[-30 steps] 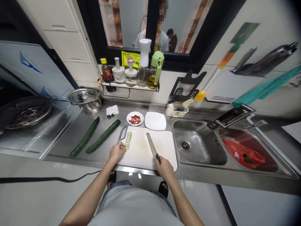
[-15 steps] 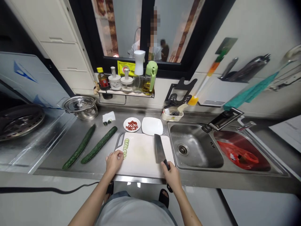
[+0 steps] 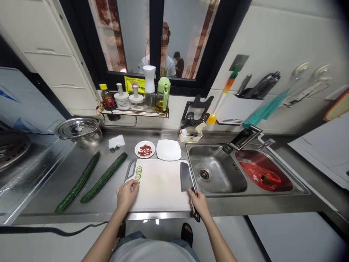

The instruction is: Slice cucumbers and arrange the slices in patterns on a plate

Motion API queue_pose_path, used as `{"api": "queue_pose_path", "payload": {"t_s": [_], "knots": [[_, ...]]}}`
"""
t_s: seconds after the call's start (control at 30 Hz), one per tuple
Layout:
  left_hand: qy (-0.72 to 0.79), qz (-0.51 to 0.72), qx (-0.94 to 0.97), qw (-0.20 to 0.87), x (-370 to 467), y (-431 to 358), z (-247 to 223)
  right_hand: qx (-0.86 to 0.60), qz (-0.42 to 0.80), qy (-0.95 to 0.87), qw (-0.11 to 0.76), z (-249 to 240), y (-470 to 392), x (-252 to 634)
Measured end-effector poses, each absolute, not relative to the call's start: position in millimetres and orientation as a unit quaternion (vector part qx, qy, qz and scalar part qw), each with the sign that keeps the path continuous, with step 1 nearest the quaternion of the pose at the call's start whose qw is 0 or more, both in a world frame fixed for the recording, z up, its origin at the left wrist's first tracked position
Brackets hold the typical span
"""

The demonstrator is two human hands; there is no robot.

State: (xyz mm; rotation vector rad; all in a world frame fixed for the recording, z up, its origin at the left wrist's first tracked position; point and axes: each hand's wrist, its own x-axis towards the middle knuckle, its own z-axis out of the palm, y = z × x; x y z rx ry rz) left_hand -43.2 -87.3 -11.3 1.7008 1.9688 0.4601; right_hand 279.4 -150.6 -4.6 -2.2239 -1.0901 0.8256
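A white cutting board point(image 3: 160, 200) with a grey handle lies on the steel counter. Along its left side runs an overlapping row of thin cucumber slices point(image 3: 139, 171). My left hand point(image 3: 127, 194) is closed in a pinch at the near end of this row, its fingertips on the last slice. On the board's right side the broad blade of a cleaver point(image 3: 185, 177) rests flat, or nearly so. Around its black handle, by the board's near right corner, my right hand point(image 3: 199, 202) is closed. The handle's end sticks out below that hand.
Two whole cucumbers point(image 3: 105, 177) lie left of the board. Behind it stand a plate of chopped red pieces point(image 3: 145, 149) and a white square plate point(image 3: 168, 149). A lidded steel pot point(image 3: 80, 133) is at the back left. The double sink point(image 3: 218, 171) adjoins the board's right side.
The camera view has shifted, so the counter appears further left and slightly lower. The cleaver now lies straighter and flatter along the board's right edge. My left hand stays at the slices' near end.
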Motion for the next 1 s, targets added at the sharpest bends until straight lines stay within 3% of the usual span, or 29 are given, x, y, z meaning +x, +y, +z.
{"api": "queue_pose_path", "payload": {"t_s": [0.23, 0.47, 0.57, 0.77, 1.0], "knots": [[0.695, 0.215, 0.639, 0.249, -26.1, -77.2, -8.1, -0.839, 0.207, -0.497, 0.076, 6.0, -149.3, 286.0], [0.672, 0.248, 0.619, 0.321, 5.9, -35.5, -15.3, -0.84, 0.172, -0.508, -0.08, 21.8, -144.5, 280.7], [0.681, 0.249, 0.598, 0.342, 21.6, -11.9, -15.3, -0.842, 0.155, -0.511, -0.077, 29.2, -132.3, 281.7], [0.686, 0.227, 0.557, 0.41, 48.9, 33.5, -15.7, -0.823, 0.148, -0.548, 0.033, 41.4, -55.7, 281.4], [0.686, 0.203, 0.544, 0.439, 73.4, 62.6, -25.4, -0.844, 0.14, -0.518, -0.006, 28.8, 33.4, 277.6]]}}
